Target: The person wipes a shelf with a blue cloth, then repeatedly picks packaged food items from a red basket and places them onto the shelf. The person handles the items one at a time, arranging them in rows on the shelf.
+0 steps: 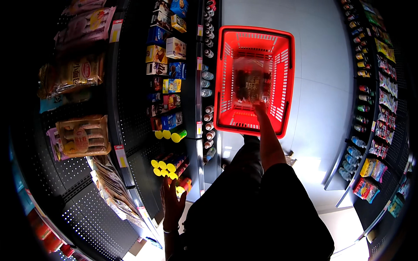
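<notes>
A red plastic shopping basket [288, 107] with dark handles stands before me in the aisle. My right hand [260, 108] reaches down into it, at the near corner of a dark printed plastic food package [249, 83]. The package and the fingertips are blurred, while the basket looks sharp; the fingers appear closed on the package's edge. On the other side, my left hand [173, 202] is raised with its fingers apart and holds nothing. It is nearest to the yellow-lidded canisters [167, 167] on the left shelf; whether it touches any is not clear.
Left shelves carry boxed snacks [176, 49], packaged bread rolls [83, 135] and a row of bottles [209, 125] close beside the basket. Across the pale tiled floor [320, 98], the right shelf holds water bottles [351, 160] and bagged snacks [370, 179]. Metal shelf edges border the aisle.
</notes>
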`<state>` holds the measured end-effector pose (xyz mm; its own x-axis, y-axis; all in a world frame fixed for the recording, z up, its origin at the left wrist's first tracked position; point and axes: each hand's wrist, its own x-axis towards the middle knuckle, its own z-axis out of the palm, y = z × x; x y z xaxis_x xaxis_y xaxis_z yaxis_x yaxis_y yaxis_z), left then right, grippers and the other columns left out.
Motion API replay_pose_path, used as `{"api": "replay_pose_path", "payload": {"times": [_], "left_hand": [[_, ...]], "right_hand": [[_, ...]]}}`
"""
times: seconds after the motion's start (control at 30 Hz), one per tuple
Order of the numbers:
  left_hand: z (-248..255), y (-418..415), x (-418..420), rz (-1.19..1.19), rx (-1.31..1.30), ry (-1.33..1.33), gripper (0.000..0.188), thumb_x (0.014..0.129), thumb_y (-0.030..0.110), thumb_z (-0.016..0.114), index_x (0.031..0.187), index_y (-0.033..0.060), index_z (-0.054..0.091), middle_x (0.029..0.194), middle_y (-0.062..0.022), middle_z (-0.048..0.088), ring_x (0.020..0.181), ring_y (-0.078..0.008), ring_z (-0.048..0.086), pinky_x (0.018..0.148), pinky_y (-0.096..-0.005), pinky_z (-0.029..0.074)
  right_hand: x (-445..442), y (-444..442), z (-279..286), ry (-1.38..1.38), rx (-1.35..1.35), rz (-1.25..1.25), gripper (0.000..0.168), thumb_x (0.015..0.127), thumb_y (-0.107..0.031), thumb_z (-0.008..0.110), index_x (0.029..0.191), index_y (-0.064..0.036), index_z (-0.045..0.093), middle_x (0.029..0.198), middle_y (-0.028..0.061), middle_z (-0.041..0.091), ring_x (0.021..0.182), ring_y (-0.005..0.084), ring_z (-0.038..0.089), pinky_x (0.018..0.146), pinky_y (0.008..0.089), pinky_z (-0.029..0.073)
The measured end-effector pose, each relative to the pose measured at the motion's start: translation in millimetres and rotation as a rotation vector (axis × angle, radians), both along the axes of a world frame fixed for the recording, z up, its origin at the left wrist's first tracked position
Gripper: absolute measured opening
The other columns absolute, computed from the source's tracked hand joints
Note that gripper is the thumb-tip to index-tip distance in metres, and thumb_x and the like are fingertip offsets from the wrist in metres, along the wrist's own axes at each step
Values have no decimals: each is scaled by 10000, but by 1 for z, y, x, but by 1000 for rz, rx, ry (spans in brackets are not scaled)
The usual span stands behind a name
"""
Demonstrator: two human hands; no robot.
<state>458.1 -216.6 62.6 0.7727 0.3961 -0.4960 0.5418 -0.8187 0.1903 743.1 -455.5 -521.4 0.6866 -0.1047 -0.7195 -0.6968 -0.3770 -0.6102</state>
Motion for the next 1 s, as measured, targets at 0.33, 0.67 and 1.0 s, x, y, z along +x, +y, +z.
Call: {"api": "replay_pose_path", "payload": {"times": [0.33,0.67,1.0], "left_hand": [[-9,-15,-3,27,-8,26,636,860,175,696,1418,32,427,1520,-246,315,1380,-428,348,1128,-511,295],[-6,-18,12,1,-131,-19,636,855,169,673,1425,57,414,1528,-253,288,1378,-439,336,1127,-512,286],[-28,-1,-40,166,-400,-342,636,863,139,713,1415,23,420,1509,-223,355,1345,-383,424,1060,-452,398]], "right_hand": [[42,44,79,-37,-12,52,436,794,-193,683,1204,-54,635,1011,119,687,768,227,606,677,324,455],[56,57,161,-67,296,-122,402,847,-135,653,1242,-68,621,1049,67,687,711,112,566,570,236,387],[-37,4,346,-184,1035,-87,531,838,36,498,1353,-89,537,1180,33,655,752,56,541,563,201,353]]}}
